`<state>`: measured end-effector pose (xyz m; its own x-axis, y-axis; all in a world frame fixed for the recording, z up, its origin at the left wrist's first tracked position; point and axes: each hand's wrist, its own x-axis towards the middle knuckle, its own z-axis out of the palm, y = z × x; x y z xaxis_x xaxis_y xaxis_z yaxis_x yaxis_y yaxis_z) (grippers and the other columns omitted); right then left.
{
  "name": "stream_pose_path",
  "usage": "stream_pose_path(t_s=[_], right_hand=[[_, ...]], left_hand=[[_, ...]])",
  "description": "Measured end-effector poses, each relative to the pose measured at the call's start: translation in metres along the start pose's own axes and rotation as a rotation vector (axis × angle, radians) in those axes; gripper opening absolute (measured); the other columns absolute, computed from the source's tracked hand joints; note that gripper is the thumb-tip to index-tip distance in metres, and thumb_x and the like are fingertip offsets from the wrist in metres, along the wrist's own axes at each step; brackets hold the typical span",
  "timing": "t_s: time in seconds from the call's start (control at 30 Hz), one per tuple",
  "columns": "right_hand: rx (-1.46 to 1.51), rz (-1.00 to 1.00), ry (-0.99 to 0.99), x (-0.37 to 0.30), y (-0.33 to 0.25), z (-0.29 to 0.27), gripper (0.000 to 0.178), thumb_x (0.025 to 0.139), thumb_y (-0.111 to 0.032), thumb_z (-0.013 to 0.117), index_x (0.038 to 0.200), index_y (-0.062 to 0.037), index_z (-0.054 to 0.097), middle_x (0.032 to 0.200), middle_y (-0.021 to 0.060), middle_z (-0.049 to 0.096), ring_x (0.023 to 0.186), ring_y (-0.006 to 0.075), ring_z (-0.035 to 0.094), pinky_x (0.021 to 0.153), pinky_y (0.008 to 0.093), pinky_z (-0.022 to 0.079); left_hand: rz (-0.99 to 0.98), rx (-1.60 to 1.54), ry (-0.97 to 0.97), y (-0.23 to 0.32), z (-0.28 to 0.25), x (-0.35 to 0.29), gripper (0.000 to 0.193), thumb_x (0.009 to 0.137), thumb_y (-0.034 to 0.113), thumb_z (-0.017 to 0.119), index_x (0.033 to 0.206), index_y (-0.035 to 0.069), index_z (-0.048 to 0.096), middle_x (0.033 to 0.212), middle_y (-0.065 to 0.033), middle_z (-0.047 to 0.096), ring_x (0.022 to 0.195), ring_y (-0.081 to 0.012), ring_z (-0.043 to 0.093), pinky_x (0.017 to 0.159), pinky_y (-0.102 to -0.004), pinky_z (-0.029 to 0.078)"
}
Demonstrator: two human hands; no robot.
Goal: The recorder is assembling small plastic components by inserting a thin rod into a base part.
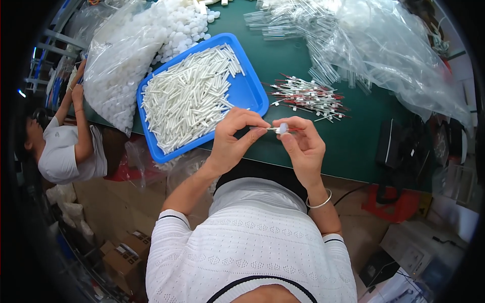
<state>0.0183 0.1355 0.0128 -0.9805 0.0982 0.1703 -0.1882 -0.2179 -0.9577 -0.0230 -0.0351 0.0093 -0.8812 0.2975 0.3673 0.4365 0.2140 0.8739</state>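
Observation:
Over the table's near edge, my left hand pinches the thin end of a small wired piece between thumb and forefinger. Opposite it, my right hand is closed on a translucent white plastic cap, with a bit of red wire showing by its fingers. The cap sits around or against the wired piece; I cannot tell which. Just beyond my hands lies a pile of wired pieces with red and white leads. A blue tray full of short white tubes stands beside my left hand.
At the far left, a clear bag spills white caps onto the green table. Clear tubes and plastic bags cover the far right. Another person works at the left. A black box stands at the right edge.

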Motion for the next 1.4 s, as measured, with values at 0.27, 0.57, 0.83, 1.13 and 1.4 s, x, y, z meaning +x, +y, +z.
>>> stream_pose_path(t_s=[0.27,0.57,0.83,1.13,1.4], right_hand=[[-0.156,0.184,-0.201,0.001,0.009,-0.017,0.015,0.092,-0.014,0.064,0.093,0.0006,0.062,0.071,0.0006,0.060,0.059,0.0041,0.050,0.052,0.0193,0.041],[0.098,0.325,-0.225,0.018,0.021,-0.043,0.018,0.091,-0.006,0.064,0.106,0.0018,0.059,0.089,0.0049,0.064,0.077,0.0075,0.060,0.063,0.0203,0.049],[0.218,0.231,0.001,0.041,0.017,-0.045,0.025,0.086,0.003,0.065,0.110,0.0015,0.056,0.104,0.0087,0.060,0.088,0.0141,0.061,0.075,0.0274,0.053],[0.169,0.270,0.117,0.019,0.008,-0.068,0.028,0.087,0.003,0.060,0.115,0.0014,0.061,0.109,0.0076,0.058,0.086,0.0128,0.061,0.072,0.0259,0.053],[0.337,0.207,0.149,0.055,0.009,-0.044,0.021,0.095,-0.014,0.057,0.110,0.0009,0.060,0.109,0.0121,0.064,0.080,0.0122,0.062,0.065,0.0246,0.052]], left_hand=[[-0.136,-0.117,-0.285,0.009,-0.012,0.004,0.009,0.084,0.004,0.066,0.092,0.006,0.066,0.076,-0.0024,0.070,0.070,-0.0137,0.062,0.070,-0.0262,0.043],[-0.016,0.013,-0.421,0.001,-0.002,0.044,0.017,0.086,0.007,0.066,0.102,0.005,0.062,0.074,-0.0024,0.068,0.068,-0.0146,0.063,0.067,-0.0270,0.045],[-0.142,0.407,0.039,-0.095,-0.049,0.237,0.022,0.092,0.023,0.059,0.095,0.003,0.068,0.076,-0.0061,0.068,0.071,-0.0111,0.064,0.063,-0.0260,0.050],[-0.405,1.100,0.146,-0.214,-0.103,0.325,0.032,0.081,0.034,0.065,0.091,0.004,0.070,0.094,-0.0198,0.069,0.090,-0.0362,0.067,0.077,-0.0458,0.053],[-0.004,0.354,-0.379,-0.028,-0.042,0.144,0.017,0.084,0.012,0.065,0.098,0.004,0.063,0.071,-0.0133,0.065,0.062,-0.0227,0.065,0.059,-0.0328,0.051]])
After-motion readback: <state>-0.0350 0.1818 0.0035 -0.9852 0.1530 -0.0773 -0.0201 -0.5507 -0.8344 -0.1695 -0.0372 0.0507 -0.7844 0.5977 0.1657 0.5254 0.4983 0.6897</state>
